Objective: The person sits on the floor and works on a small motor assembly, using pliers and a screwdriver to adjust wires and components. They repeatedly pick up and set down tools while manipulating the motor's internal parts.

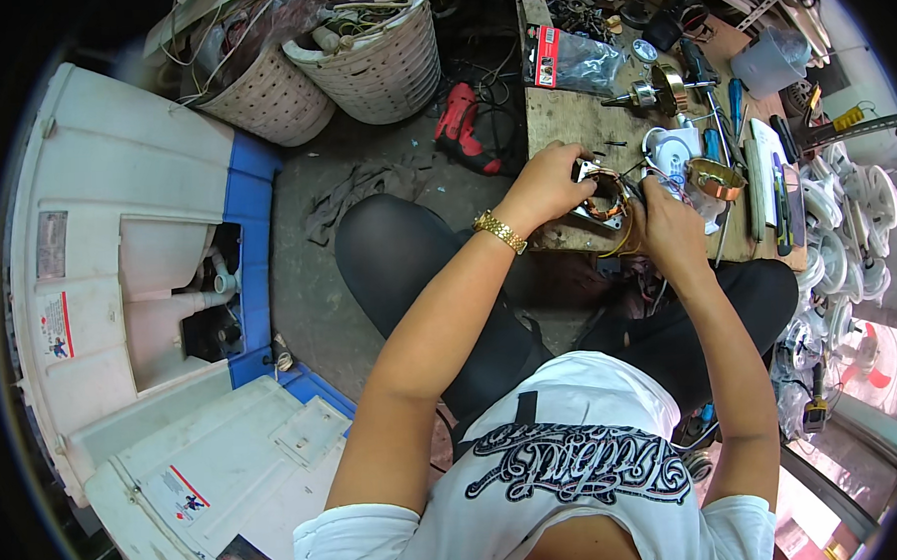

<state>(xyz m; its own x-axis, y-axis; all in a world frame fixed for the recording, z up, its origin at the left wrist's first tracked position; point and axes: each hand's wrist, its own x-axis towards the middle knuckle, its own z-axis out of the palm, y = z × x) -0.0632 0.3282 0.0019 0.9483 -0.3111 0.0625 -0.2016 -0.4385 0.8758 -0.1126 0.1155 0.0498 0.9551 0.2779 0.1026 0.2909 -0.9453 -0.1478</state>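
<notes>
The motor part (602, 211), a square metal frame with a ring of copper winding inside, was at the near left edge of the wooden table (574, 124), in front of the seated person. The left hand (556, 182) had hold of it from the left side, its thumb on the frame at the ring's opening and its fingers bent round the far edge. The right hand (669, 222) was at the ring's right side with its fingers curled in close; whether they pinched the winding or a small dark tool could not be told. Yellow wires (623, 239) hung below the part between the hands. A gold watch (501, 232) circled the left wrist.

To the right of the hands sat a round white piece (671, 154) and a brass-coloured cup (716, 179), with blue-handled screwdrivers (735, 102) farther along. Beyond the hands lay a metal shaft (643, 95) and a clear bag (589, 66) with a red card. On the floor left of the table was a red drill (465, 129), near two pale baskets (385, 78) filled with wires and scrap.
</notes>
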